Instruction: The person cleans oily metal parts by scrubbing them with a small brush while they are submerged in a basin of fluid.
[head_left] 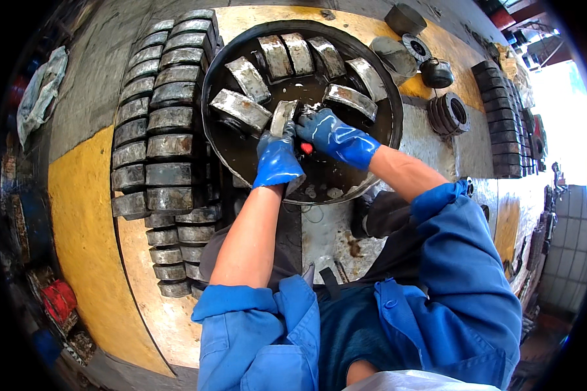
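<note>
Both my hands wear blue rubber gloves and work over a large round metal pan [206, 98] of dark liquid. My left hand [277, 153] is closed round the lower end of a curved, wet metal block [284, 116], which stands tilted near the pan's middle. Right beside it, my right hand [319, 127] has its fingers curled against the block's side. A small red rounded piece [306, 148] shows just below those fingers; whether it belongs to something in my grip is hidden. Several similar blocks [241, 109] lie around the inside of the pan.
Tall rows of curved metal blocks [169, 150] are stacked left of the pan. More dark blocks [502, 124] stand at the far right. Nearer are a ribbed metal ring [449, 114], a small dark pot [436, 73] and a round can [406, 19]. Yellow boards [85, 215] cover part of the floor.
</note>
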Demonstrator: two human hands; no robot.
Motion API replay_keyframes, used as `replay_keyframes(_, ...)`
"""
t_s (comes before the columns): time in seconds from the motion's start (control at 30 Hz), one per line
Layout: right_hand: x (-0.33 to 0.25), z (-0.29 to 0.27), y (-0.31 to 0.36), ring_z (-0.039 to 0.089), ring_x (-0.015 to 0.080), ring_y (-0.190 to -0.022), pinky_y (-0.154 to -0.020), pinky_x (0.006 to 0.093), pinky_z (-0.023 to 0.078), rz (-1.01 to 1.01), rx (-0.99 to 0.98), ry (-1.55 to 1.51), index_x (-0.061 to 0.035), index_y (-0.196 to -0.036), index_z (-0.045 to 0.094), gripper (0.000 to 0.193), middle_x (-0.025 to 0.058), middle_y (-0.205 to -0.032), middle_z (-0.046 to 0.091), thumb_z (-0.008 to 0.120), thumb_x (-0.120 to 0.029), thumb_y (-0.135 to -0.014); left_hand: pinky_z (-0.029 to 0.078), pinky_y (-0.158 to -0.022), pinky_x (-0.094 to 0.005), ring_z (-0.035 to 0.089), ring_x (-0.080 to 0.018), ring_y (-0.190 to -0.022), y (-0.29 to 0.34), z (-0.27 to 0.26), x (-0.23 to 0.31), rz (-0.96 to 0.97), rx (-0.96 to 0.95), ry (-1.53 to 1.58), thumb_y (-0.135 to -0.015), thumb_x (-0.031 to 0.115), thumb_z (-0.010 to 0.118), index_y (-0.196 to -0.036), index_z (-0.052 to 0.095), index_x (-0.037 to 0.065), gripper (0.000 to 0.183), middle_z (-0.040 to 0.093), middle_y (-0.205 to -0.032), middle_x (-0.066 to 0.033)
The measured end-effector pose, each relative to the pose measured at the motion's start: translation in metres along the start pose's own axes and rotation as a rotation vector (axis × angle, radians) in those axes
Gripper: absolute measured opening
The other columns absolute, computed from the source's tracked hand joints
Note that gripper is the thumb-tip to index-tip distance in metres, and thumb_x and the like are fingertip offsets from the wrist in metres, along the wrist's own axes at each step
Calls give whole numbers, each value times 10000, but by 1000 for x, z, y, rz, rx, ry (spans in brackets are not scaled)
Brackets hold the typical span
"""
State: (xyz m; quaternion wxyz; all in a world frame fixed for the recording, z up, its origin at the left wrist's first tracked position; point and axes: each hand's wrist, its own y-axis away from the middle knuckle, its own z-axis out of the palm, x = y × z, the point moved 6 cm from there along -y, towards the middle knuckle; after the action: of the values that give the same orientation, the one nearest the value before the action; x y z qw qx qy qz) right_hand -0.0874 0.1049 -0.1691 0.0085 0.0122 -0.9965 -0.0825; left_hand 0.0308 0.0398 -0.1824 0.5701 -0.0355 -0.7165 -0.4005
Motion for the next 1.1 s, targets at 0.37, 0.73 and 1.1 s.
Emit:
replay_keyframes(0.37, 18, 9, -8, 695, 349, -1061, -885, 453, 562, 749, -182, -449, -101, -1092, 729, 337, 140, -1123, 736, 626, -369, -916, 518, -584, -338, 640, -181, -671, -29, 1, -35, -41, -43, 28, -961, 381, 721, -1172, 684, 0, 437, 723, -890, -96)
replay_keyframes(0.73, 54, 50, 12, 713, 217, -793, -704, 328, 583, 436, -8, -1152, -61, -1141, 708, 312, 112, -904, 731, 583, -304, -991, 524, -882, -491, 672, -447, -1018, -39, -1, -34, 253, 89, -152, -1013, 421, 580, -1125, 694, -55, 501, 712, -1052, -288)
replay_keyframes(1.1, 48, 59, -2, 710, 265, -784, -716, 400, 573, 846, -142, -682, -97, -1137, 715, 337, 126, -964, 752, 647, -357, -934, 529, -910, -468, 665, -447, -1074, -23, -10, -21, 122, 92, -319, -982, 465, 599, -1195, 687, -20, 537, 700, -1125, -292)
